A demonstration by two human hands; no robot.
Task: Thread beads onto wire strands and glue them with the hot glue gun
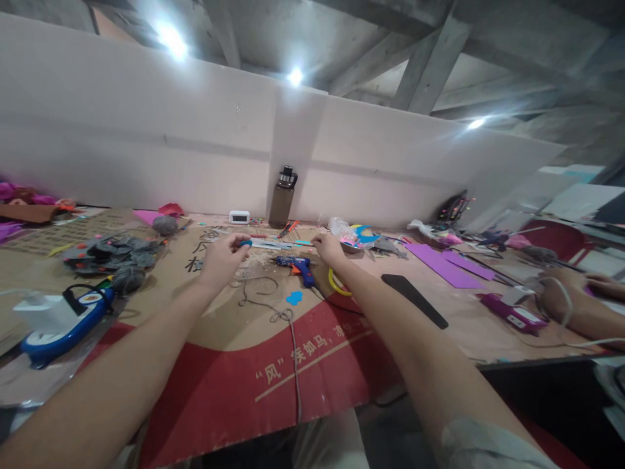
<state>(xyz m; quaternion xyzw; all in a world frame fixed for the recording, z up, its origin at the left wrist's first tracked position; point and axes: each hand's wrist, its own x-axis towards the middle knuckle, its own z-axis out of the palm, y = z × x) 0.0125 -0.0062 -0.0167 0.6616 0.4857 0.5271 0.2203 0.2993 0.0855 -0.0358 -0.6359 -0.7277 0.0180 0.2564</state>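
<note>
Both my arms stretch far out over a cardboard sheet (273,365) that covers the table. My left hand (222,255) is closed round a small blue thing (244,243) that pokes out by the thumb. My right hand (326,248) is curled in a pinch just past a blue glue gun (299,266); what it pinches is too small to see. A light strip (271,245) lies between the two hands. A blue foam heart (293,298) lies nearer to me, beside a grey cord (273,306).
A dark bottle (284,197) stands at the back wall beside a white clock (239,217). Grey felt pieces (112,253) and a blue-white device (58,319) lie left. Purple sheets (446,264), a black strip (414,299) and another person's hands (571,299) are right.
</note>
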